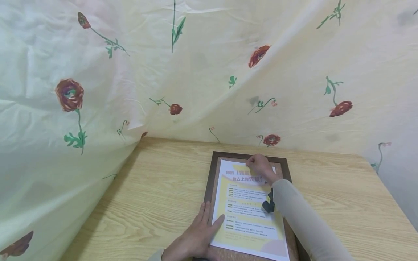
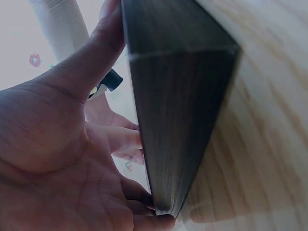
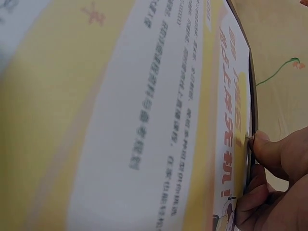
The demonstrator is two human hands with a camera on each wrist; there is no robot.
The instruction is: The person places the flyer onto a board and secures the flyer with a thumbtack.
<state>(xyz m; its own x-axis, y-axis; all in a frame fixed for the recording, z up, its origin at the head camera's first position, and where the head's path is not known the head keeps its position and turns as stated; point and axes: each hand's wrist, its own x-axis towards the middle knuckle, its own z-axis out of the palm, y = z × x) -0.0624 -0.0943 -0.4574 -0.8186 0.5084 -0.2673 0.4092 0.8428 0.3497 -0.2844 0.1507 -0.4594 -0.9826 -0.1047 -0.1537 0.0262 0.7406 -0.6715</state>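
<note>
In the head view a printed sheet [image 1: 249, 228] with yellow shapes and text lies on a brown corkboard [image 1: 213, 186] with a dark wooden frame [image 1: 285, 170]. My right hand [image 1: 260, 167] is at the sheet's top edge. In the right wrist view its thumb and forefinger pinch a small pin [image 3: 249, 138] against the paper; the fingers cover most of it. My left hand [image 1: 199, 230] rests on the board's left side, fingers straight along the frame and thumb out over the sheet. The left wrist view shows its palm beside the frame's dark side.
The board lies on a light wood-grain table [image 1: 156, 188]. Behind it and to the left hangs a cream cloth [image 1: 196, 72] printed with red flowers. A black wrist device [image 1: 269, 206] sits at the right cuff, over the sheet.
</note>
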